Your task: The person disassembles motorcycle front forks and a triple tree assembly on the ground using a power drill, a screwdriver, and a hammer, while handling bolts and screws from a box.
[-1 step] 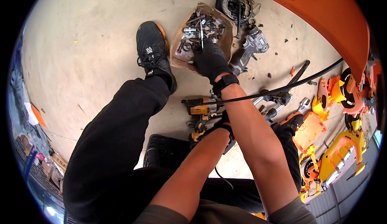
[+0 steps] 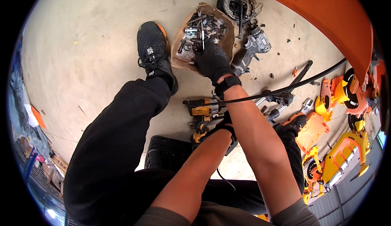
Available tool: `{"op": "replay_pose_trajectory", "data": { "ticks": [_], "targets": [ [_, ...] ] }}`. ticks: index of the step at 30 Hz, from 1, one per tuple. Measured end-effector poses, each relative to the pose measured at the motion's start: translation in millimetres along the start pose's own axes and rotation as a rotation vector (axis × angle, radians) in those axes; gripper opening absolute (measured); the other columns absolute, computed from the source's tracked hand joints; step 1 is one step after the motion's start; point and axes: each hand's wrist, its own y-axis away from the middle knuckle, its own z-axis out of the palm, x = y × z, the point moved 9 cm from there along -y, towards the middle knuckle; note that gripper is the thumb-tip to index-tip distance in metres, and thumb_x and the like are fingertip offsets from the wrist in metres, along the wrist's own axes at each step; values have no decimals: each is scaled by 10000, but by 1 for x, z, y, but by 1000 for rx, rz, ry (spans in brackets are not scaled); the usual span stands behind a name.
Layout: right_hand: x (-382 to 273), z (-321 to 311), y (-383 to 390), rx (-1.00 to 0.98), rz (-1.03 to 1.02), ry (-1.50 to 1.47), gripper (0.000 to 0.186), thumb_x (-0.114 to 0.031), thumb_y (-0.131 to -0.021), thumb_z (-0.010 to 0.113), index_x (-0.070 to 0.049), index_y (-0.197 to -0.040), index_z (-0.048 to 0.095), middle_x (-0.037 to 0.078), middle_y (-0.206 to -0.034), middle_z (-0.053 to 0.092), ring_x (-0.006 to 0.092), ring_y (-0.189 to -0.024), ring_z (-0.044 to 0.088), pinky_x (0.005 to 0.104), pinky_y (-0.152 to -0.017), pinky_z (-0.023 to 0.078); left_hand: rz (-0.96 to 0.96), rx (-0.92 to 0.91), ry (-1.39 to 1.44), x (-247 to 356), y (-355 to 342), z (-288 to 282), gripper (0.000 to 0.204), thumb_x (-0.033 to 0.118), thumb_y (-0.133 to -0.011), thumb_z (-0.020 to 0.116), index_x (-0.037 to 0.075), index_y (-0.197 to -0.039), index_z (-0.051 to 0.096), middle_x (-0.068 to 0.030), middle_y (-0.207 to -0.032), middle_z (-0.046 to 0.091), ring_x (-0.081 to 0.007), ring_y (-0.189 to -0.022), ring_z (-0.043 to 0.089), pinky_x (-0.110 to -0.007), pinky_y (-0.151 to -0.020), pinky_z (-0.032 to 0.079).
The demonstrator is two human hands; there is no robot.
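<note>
My right hand [image 2: 213, 60], in a black glove, reaches into an open cardboard box [image 2: 178, 57] at its near right side. A slim silver rod [image 2: 203, 32] points away from its curled fingers, which seem closed on its near end. Bolts, nuts and small metal parts [image 2: 209, 21] fill the box, with a shiny metal cylinder [image 2: 190, 32] among them. My left hand [image 2: 226, 124], also gloved, is low beside a yellow and black power tool [image 2: 205, 110]. My right forearm covers most of it, and its fingers are hidden.
A grey cordless impact wrench [image 2: 253, 47] and a round brake assembly [image 2: 236, 8] lie right of the box. A black cable [image 2: 285, 88] crosses over my right forearm. An orange panel [image 2: 326, 10] overhangs the upper right. Orange and yellow parts [image 2: 342, 156] crowd the right side.
</note>
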Motion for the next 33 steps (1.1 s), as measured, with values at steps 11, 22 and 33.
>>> {"op": "replay_pose_trajectory", "data": {
  "ticks": [11, 22, 33],
  "targets": [
    [-15, 10, 8, -219, -97, 39, 315, -256, -826, 657, -35, -1048, 625, 230, -986, 678, 416, -953, 641, 486, -840, 503, -12, -4, -11, -3, 2, 4, 449, 282, -908, 501, 77, -1307, 505, -213, -1211, 615, -368, -1120, 615, -484, -939, 489],
    [-8, 12, 14, -183, -89, -10, 255, -237, -885, 595, -43, -1048, 620, 215, -924, 665, 422, -903, 627, 489, -800, 492, -13, -3, -10, -2, 4, 5, 457, 263, -912, 487, 71, -1327, 485, -215, -1221, 611, -369, -1127, 612, -484, -947, 486],
    [-26, -54, 38, 161, -115, -391, 191, -157, -946, 541, -27, -1067, 611, 201, -878, 637, 324, -787, 628, 427, -711, 494, -11, 27, -30, -5, 4, 0, 466, 245, -916, 472, 65, -1346, 464, -216, -1231, 606, -369, -1134, 609, -484, -954, 483]
  ]
}}
